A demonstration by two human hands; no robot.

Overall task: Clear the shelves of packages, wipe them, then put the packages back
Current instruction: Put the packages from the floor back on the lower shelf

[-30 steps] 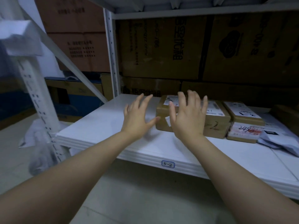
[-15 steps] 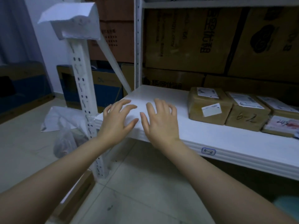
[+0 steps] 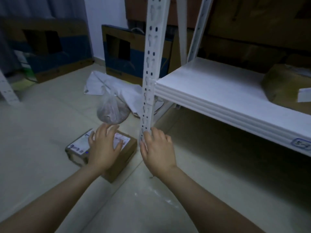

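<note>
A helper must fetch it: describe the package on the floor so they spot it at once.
Find the white perforated upright of the shelf. On the floor left of its foot lies a brown cardboard package under the left hand. Unlike the clear plastic bag behind, it is boxy, white-labelled.

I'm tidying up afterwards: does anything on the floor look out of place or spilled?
Yes. A package sits on the floor instead of the shelf, a plastic bag and crumpled white paper lie beside the shelf post, and white powdery smears mark the floor.
</note>
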